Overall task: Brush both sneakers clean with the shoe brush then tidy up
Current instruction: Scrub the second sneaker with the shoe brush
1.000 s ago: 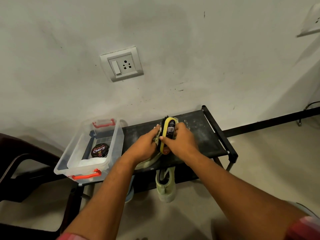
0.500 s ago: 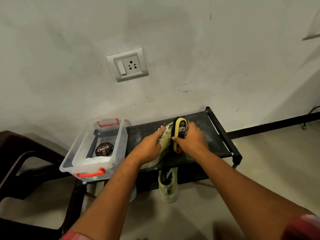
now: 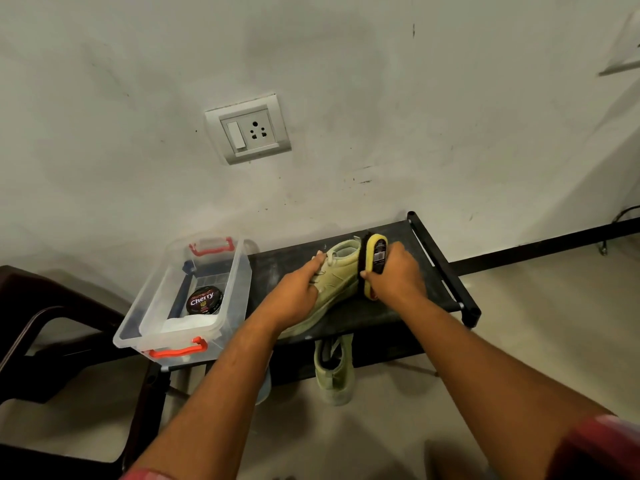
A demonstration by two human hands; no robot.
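Brush (image 3: 375,259) shifting rightward along sneaker (image 3: 337,277) side, right hand (image 3: 394,278) gripping it; left hand (image 3: 298,292) clamping sneaker on black rack (image 3: 277,268)

Yellow brush (image 3: 374,260) against green sneaker (image 3: 337,282)

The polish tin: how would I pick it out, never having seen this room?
Below the wall socket stands a black shoe rack. At its left end sits a clear plastic box with red handles. Inside lies the polish tin: round, black, lettered "Cherry".
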